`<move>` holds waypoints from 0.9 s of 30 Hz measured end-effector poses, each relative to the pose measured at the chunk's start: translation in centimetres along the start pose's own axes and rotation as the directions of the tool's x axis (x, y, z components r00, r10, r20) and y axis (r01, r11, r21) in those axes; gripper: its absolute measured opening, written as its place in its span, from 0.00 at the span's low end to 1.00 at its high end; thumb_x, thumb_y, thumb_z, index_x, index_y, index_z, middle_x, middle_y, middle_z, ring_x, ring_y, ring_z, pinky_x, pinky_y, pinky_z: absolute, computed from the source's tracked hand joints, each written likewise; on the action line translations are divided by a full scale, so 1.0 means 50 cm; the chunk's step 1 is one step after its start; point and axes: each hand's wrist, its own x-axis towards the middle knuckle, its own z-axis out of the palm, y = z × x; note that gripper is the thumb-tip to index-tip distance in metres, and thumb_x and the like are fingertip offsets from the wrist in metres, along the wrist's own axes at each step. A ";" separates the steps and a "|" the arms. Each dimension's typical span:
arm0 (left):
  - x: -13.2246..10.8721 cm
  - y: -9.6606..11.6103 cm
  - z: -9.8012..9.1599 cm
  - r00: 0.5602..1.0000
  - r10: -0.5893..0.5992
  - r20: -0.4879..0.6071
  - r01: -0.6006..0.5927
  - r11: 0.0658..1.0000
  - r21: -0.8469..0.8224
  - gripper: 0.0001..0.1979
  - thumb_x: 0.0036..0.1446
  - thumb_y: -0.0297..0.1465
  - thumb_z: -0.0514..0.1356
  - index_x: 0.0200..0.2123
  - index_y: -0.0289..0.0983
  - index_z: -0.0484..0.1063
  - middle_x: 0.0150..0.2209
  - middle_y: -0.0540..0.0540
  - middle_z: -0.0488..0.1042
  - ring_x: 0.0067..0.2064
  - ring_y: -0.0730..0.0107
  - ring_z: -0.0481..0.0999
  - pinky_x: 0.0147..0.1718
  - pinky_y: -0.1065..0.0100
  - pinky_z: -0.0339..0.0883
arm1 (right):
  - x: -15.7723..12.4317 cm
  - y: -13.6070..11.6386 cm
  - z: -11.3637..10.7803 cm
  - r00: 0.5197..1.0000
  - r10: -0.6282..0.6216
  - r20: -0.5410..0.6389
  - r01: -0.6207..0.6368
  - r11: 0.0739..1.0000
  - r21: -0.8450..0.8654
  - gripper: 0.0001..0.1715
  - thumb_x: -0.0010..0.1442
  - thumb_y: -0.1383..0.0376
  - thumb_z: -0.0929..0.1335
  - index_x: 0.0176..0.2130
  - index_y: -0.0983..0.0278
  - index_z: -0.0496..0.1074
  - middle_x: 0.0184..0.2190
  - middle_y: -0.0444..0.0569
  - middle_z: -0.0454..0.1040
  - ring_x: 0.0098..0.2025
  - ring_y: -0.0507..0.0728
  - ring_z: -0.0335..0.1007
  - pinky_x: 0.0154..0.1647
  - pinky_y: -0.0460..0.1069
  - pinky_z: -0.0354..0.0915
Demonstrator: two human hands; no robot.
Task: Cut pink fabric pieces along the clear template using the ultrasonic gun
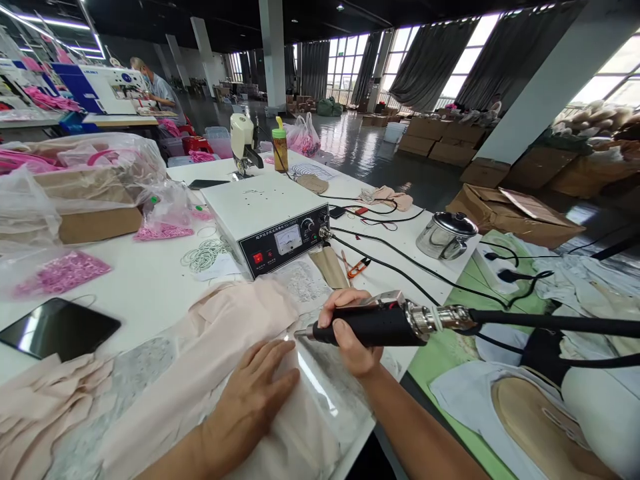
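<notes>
My right hand (pixel 353 337) is wrapped round a black ultrasonic welding handpiece (pixel 375 325), its metal tip pointing left just above the fabric. A thick cable leaves its back end to the right. My left hand (pixel 257 393) lies flat with fingers stretched on pale pink fabric (pixel 220 327), fingertips close to the tip. Whether the tip touches the cloth I cannot tell. Clear plastic sheeting (pixel 320 387) shines beneath the handpiece. Behind the cloth stands the white control box (pixel 265 207) with a dial and red switch, joined to cables. Orange thread snips (pixel 359 268) lie beside it.
A black tablet (pixel 59 328) and bags of pink pieces (pixel 63 273) are on the left. A lidded glass mug (pixel 445 237) stands near the right edge. Black cables (pixel 390 263) cross the table. A bottle (pixel 280 147) stands behind; a person (pixel 157 87) sits at a sewing machine.
</notes>
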 end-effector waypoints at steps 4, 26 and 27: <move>-0.010 -0.014 0.008 0.999 0.015 0.031 -0.016 0.999 0.029 0.13 0.71 0.24 0.50 0.43 0.40 0.74 0.61 0.39 0.70 0.63 0.55 0.67 0.59 0.51 0.64 | 0.002 0.000 0.001 1.000 0.000 0.005 0.000 1.000 0.001 0.08 0.63 0.61 0.70 0.42 0.57 0.68 0.36 0.44 0.69 0.28 0.52 0.70 0.32 0.53 0.71; -0.021 -0.009 0.012 0.997 -0.031 0.068 0.030 0.999 0.020 0.13 0.69 0.23 0.51 0.43 0.41 0.74 0.63 0.40 0.71 0.64 0.55 0.67 0.59 0.53 0.63 | -0.012 -0.046 -0.013 0.995 0.083 -0.051 -0.081 0.996 0.031 0.11 0.60 0.57 0.71 0.37 0.59 0.68 0.31 0.42 0.69 0.24 0.51 0.69 0.26 0.50 0.68; -0.021 -0.009 0.012 0.997 -0.031 0.067 0.030 0.999 0.022 0.13 0.69 0.23 0.51 0.43 0.41 0.74 0.63 0.40 0.71 0.64 0.55 0.67 0.59 0.53 0.63 | -0.012 -0.044 -0.012 0.996 0.079 -0.050 -0.077 0.997 0.030 0.11 0.60 0.57 0.71 0.38 0.59 0.68 0.31 0.42 0.69 0.24 0.51 0.69 0.26 0.50 0.68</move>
